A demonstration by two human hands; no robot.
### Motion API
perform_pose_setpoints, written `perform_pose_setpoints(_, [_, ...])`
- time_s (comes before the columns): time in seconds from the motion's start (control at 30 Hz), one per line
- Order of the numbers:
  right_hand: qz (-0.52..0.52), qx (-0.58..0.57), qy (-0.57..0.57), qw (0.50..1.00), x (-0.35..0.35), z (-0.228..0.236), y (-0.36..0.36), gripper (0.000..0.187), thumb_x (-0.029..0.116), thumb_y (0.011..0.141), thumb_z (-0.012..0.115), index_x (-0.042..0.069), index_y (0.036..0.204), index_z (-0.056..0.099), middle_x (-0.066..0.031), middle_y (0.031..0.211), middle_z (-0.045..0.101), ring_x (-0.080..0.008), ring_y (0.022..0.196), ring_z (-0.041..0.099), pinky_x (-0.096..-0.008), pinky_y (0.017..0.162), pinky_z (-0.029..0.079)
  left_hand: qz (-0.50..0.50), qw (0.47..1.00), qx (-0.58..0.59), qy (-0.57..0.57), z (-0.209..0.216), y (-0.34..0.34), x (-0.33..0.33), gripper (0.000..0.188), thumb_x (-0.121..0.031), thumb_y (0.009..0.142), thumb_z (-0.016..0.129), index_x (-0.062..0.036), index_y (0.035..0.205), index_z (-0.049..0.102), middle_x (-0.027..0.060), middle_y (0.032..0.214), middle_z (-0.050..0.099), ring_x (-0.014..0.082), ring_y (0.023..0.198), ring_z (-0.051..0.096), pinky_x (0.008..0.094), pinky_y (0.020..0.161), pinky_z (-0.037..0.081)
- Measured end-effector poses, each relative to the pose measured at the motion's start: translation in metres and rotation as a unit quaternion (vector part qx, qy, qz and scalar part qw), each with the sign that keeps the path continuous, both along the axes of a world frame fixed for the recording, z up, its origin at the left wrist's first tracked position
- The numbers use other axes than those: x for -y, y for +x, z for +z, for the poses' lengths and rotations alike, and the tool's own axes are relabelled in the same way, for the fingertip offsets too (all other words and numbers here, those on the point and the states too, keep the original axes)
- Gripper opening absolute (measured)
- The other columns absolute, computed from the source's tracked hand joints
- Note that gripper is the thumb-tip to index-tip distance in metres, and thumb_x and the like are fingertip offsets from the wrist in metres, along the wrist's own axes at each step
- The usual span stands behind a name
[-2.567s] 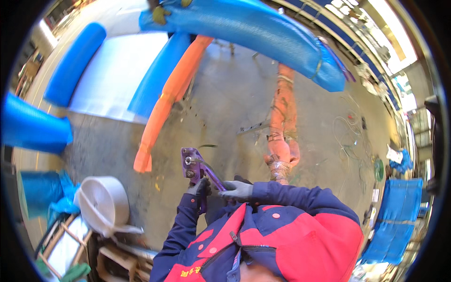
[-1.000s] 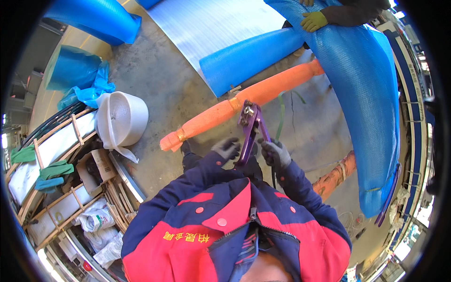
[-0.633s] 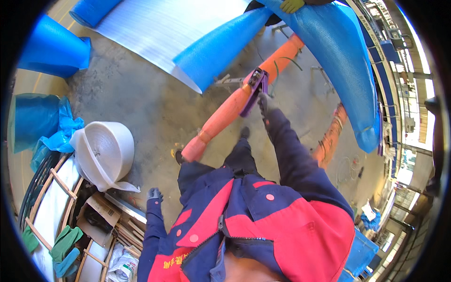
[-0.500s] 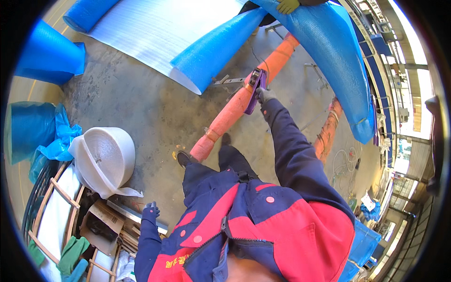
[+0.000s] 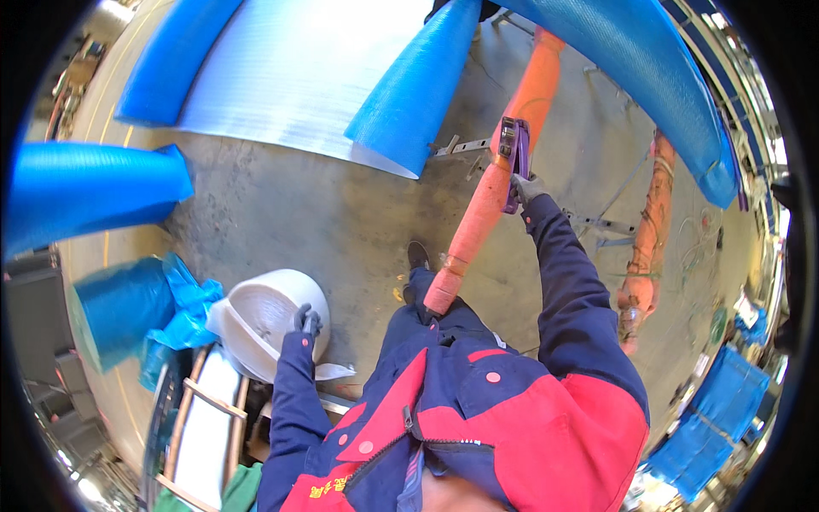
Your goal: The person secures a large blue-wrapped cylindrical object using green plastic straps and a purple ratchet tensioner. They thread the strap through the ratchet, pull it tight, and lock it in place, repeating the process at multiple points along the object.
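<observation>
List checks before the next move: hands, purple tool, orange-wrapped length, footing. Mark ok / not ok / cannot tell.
1. Right hand gripping the purple tool: ok, closed around it.
2. Both hands gloved: ok, grey gloves on each.
3. Left hand on the tool: not ok, it is well away, in front of the white roll in this view.
4. Tool touching the orange-wrapped length: cannot tell; they overlap in view, contact is unclear.
5. Footing: cannot tell; one dark shoe shows on the floor, the other isn't clearly visible.
</observation>
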State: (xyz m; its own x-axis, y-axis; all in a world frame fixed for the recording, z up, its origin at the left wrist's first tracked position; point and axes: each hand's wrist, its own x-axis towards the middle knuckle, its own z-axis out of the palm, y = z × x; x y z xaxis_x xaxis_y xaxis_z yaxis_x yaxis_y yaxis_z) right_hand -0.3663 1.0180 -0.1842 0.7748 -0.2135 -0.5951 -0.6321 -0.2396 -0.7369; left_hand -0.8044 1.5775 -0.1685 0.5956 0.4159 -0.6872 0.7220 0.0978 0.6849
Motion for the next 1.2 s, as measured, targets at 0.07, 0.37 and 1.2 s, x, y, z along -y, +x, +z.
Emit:
perform_pose_setpoints(0.07, [-0.052,-0.003,0.063,0.997,-0.006,0.011,-0.009,0.017,0.021,0.09,0.067,0.007,0.086,0.058,-0.0047,0.059,0.055,-0.0165,0.043,0.05,-0.0347,0.04,0.041,0.005,0.998,-0.058,-0.009,0.0,-0.011,-0.017,0.045,-0.023,0.096,0.066,-0.0031,0.133,0.051,0.0079,0.085,0.065,0.0144,0.065,0.062,0.0283,0.055,0.05])
perform_pose_setpoints(0.37, [-0.043,-0.006,-0.029,0.999,-0.009,0.02,-0.014,0.024,0.027,0.09,0.068,0.005,0.097,0.063,-0.0036,0.062,0.059,-0.0141,0.049,0.055,-0.0311,0.044,0.043,-0.201,0.881,-0.404,-0.145,-0.044,-0.03,-0.084,0.031,-0.028,0.098,0.058,-0.0076,0.122,0.056,0.009,0.087,0.067,0.0225,0.074,0.066,0.0385,0.06,0.052])
perform_pose_setpoints(1.2, [-0.018,-0.098,-0.342,0.934,-0.043,0.009,-0.002,0.054,0.033,0.081,0.075,0.003,0.124,0.061,-0.0242,0.109,0.07,-0.0382,0.1,0.069,-0.0451,0.086,0.054,-0.303,0.953,-0.005,0.003,-0.025,0.57,-0.266,0.033,-0.027,0.097,0.065,-0.0174,0.128,0.058,0.0041,0.092,0.068,0.0184,0.067,0.065,0.036,0.058,0.051])
